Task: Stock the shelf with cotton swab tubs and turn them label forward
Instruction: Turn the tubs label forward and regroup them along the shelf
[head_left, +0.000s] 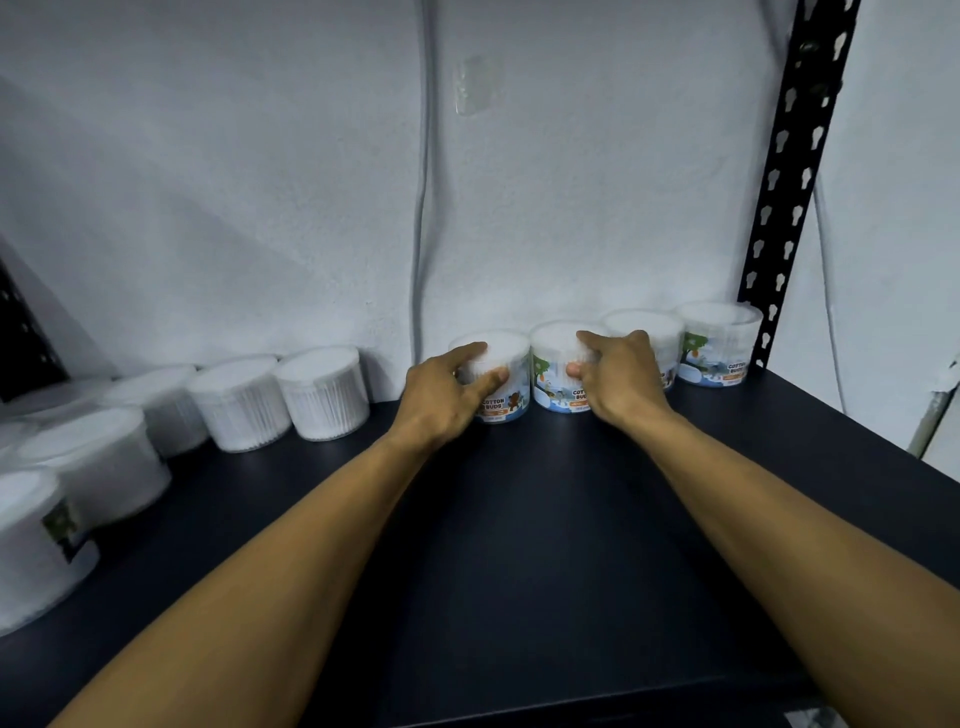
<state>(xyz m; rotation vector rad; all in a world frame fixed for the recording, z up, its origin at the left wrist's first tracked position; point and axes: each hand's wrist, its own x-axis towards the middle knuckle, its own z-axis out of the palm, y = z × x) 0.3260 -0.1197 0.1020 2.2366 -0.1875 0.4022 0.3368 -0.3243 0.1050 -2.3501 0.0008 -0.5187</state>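
Clear cotton swab tubs stand in a row along the back of a dark shelf (519, 519). My left hand (447, 395) grips one tub (511, 364), its "Cotton Buds" label partly facing front. My right hand (618, 374) grips the neighbouring tub (553, 364), label forward. Two more labelled tubs (719, 345) stand to the right, one half hidden behind my right hand. To the left, three tubs (324, 392) show plain sides, no label visible.
Several more tubs (98, 457) cluster at the shelf's left edge, blurred. A black perforated upright (789, 171) stands at the back right. A white wall (260, 182) with a cable (423, 182) runs behind the row.
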